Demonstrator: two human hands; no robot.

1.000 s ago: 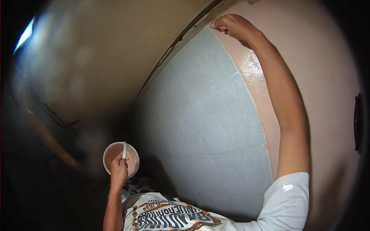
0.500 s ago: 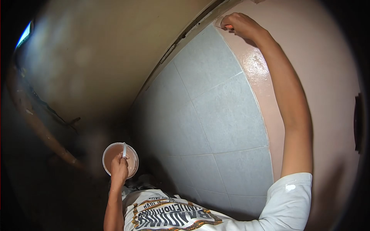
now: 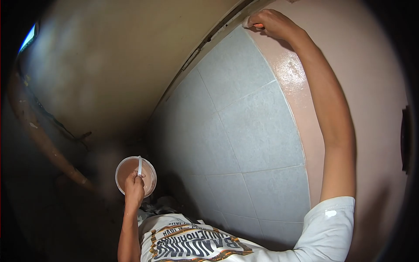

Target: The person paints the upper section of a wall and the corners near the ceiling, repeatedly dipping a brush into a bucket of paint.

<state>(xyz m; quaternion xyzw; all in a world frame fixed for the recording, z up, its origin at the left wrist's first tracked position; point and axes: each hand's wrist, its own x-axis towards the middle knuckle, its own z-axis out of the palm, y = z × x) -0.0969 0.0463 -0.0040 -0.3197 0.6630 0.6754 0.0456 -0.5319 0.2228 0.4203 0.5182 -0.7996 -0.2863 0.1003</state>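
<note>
At the lower left, my left hand (image 3: 135,187) is closed around the white handle of a bucket (image 3: 152,172) with pinkish paint inside. High on the right, my right hand (image 3: 273,24) grips a brush (image 3: 259,25); its orange handle shows between the fingers and its bristles are mostly hidden. The brush meets the wall at the top corner of the grey tiles (image 3: 257,122). Below this hand, a glossy wet pink strip (image 3: 291,74) runs along the tile edge.
A beige surface (image 3: 122,52) fills the upper left, edged by a dark frame (image 3: 205,41). A brown curved pole (image 3: 52,153) stands at the left. A dark object (image 3: 405,139) is at the far right wall.
My right hand has shifted slightly left and up with the brush, towards the corner. The bucket and my left hand have risen slightly.
</note>
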